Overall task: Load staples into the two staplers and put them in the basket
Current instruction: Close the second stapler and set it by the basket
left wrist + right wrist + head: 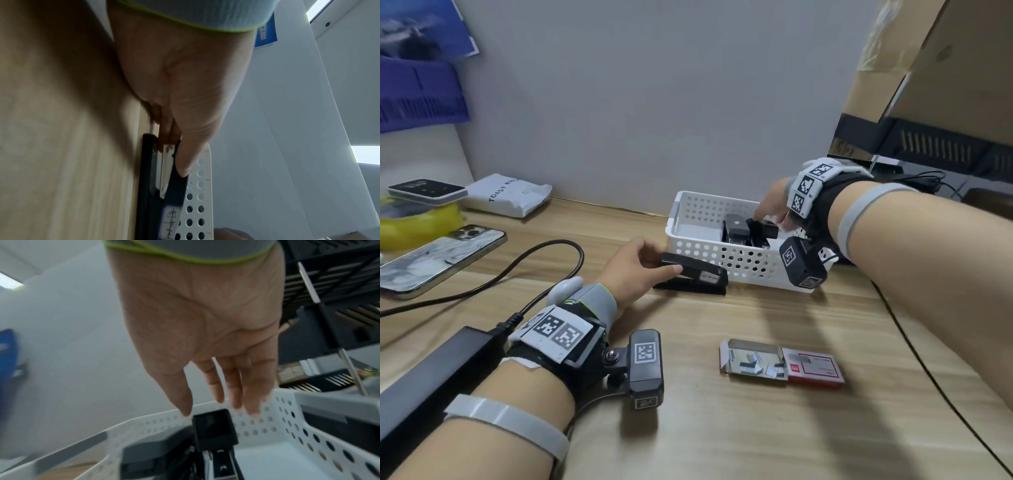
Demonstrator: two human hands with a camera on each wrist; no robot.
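Stapler placement, mid-task. Left hand (635,270) is gripping the rear end of a long black stapler (693,278), which is lying on the wooden desk (722,428) just in front of the white perforated plastic basket (690,248), its long axis running parallel to the basket's front wall. Right hand (774,209) is hovering over the basket, fingers relaxed and holding nothing, above a second black stapler (212,429) already inside. Judged nearer, the left hand is lifting next, up and over the rim.

Each bare forearm wore a grey band (505,419), a grey lime-edged cuff (599,301), checker-marked white tags (558,330) and a black wrist camera (645,368).
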